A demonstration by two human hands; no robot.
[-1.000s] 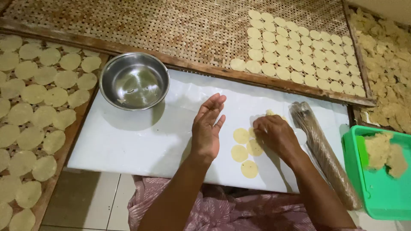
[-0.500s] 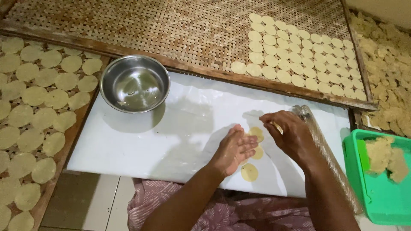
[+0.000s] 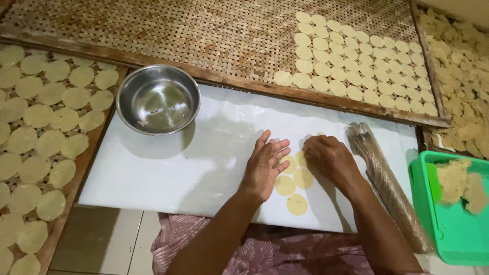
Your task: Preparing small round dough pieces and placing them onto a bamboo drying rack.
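Pressing both flat hands beside the discs (image 3: 296, 179).
My left hand (image 3: 265, 168), open and empty, touches them from the left; my right hand (image 3: 328, 158), palm down, covers their right side, near the board's (image 3: 153, 173) right end.

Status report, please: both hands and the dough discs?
Left hand flat, open, beside discs. Right hand palm down over discs, holding nothing visible. Roller close on right.

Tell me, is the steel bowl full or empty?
Empty. The steel bowl stands upright on the white board, and its bare shiny bottom shows, with only faint specks.
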